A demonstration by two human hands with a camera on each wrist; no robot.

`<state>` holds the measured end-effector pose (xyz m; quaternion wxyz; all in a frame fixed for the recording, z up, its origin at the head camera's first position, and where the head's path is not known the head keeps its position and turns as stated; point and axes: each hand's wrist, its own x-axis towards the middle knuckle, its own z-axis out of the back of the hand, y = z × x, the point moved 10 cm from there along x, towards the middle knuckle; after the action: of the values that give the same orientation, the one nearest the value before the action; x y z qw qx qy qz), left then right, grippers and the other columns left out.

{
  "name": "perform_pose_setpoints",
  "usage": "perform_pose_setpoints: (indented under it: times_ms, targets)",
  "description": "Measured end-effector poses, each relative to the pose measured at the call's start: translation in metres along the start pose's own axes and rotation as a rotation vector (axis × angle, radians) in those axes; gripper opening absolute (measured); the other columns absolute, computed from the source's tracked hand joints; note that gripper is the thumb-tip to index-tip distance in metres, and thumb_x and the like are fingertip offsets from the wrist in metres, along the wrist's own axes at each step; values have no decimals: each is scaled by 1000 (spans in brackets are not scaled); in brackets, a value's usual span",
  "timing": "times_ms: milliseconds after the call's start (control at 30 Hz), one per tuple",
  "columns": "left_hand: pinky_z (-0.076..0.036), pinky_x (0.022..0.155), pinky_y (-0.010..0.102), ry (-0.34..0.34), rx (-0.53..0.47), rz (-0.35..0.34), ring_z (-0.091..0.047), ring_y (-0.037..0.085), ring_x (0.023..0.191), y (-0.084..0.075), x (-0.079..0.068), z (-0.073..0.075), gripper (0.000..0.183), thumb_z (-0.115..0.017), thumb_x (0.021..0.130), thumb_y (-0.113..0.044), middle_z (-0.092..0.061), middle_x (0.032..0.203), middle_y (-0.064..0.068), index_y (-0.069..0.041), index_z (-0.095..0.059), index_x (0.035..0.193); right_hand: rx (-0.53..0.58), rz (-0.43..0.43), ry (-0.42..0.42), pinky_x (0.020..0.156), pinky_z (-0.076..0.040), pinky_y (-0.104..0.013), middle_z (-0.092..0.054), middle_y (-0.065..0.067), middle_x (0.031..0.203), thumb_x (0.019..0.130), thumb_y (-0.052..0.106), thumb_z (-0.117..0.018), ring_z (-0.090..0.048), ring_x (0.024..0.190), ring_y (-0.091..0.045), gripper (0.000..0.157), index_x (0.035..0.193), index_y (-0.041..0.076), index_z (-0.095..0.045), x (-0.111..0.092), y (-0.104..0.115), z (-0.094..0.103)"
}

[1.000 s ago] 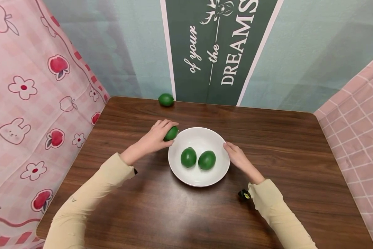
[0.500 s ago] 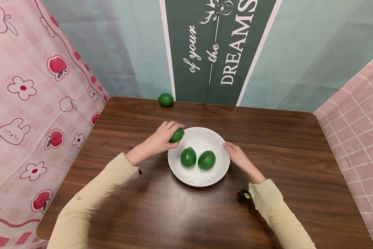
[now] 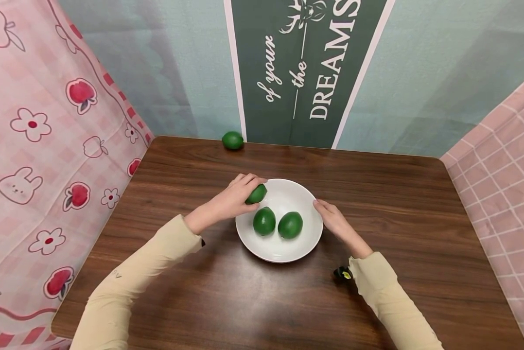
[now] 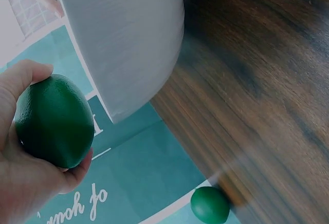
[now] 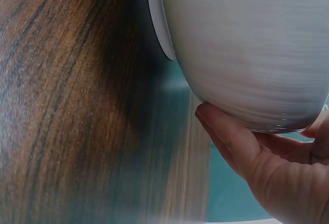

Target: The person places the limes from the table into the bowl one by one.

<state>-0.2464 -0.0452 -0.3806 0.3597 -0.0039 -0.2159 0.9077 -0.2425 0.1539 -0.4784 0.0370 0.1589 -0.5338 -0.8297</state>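
My left hand [image 3: 233, 199] grips a green lime [image 3: 256, 194] over the left side of a white bowl [image 3: 284, 192]. The left wrist view shows thumb and fingers curled around this lime [image 4: 56, 121], beside and apart from the bowl's outer wall [image 4: 123, 39]. Two more limes, a left one [image 3: 264, 221] and a right one [image 3: 290, 225], lie inside the bowl. On the opposite side, my right hand [image 3: 332, 218] holds the bowl at its rim. Its fingers press the outer wall from below in the right wrist view, where the bowl [image 5: 247, 49] fills the upper right.
Another lime [image 3: 233, 140] lies at the far edge of the wooden table [image 3: 389, 194], close to a blue-green cloth [image 3: 179, 82] with lettering. Patterned pink cloth [image 3: 56, 160] hangs at the left, and pink checked cloth [image 3: 507, 160] at the right.
My left hand has moved right with its lime, from outside the bowl's left rim to over the bowl. The right hand and the bowl have stayed in place.
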Motion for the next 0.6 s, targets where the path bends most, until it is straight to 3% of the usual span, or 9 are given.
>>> perform_pose_setpoints:
  times_ms: [100, 333, 600]
  targets:
    - [-39, 86, 42, 11, 1, -11, -43, 28, 101, -3, 2, -3, 54, -68, 79, -15, -49, 118, 10, -4, -46, 127, 18, -6, 11, 72, -49, -26, -55, -31, 113, 100, 27, -31, -58, 92, -23, 51, 132, -12, -35, 0, 0, -1]
    - [-38, 87, 40, 42, 16, -36, -43, 27, 100, -11, 5, -10, 54, -66, 80, -16, -49, 118, 9, -5, -45, 129, -17, 27, -18, 91, -41, -39, -54, -31, 116, 100, 25, -32, -52, 105, -30, 49, 131, -13, -38, 0, 4, 1]
    - [-37, 89, 40, 99, 15, -65, -42, 28, 103, -19, 7, -20, 55, -67, 82, -19, -47, 121, 10, -5, -44, 129, -25, 12, -12, 87, -44, -37, -53, -30, 116, 100, 27, -32, -53, 103, -29, 50, 131, -12, -37, 0, 1, 1]
